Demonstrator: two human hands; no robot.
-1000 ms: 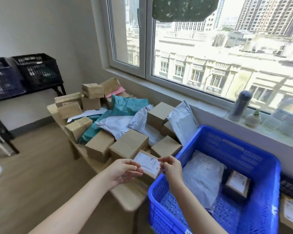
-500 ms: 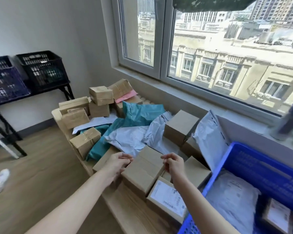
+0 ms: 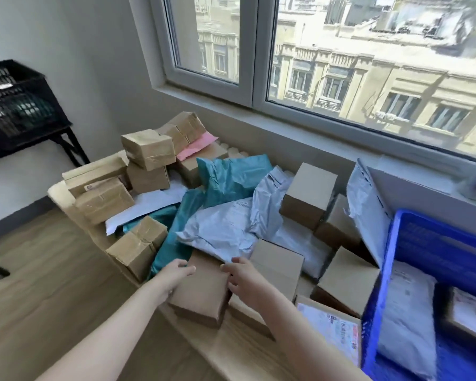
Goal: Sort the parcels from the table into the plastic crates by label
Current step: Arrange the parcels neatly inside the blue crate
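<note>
- The labelled box (image 3: 330, 328) they were holding up in both hands a second ago is now lying label-up on the surface (image 3: 242, 351). It's right up against the blue crate (image 3: 437, 243) but not in it, so I'd say it got read and parked, not sorted.
- Both hands have moved on. The left hand (image 3: 176, 273) and right hand (image 3: 242, 276) are now clasped on either side of a plain brown box (image 3: 201, 295) at the near edge. Its far end is tucked under a grey mailer (image 3: 220, 232).
- There's no label showing on top of that one, so my guess is it needs a flip before it can go anywhere.
- Rough headcount: about thirteen cardboard boxes on the surface, counting those two. The pile hides bits, so I could be off by one.
- Soft stuff: three or four grey or white bags, plus one pink envelope (image 3: 195, 145). The teal plastic (image 3: 231, 177) is either one bag or two, can't tell.
- Crates: one blue, already holding one pale mailer (image 3: 407, 312) and one small box with a label (image 3: 467, 312).
- There's also one black crate (image 3: 17, 105) on a stand across the room, and maybe a second one cut off at the edge of view.
</note>
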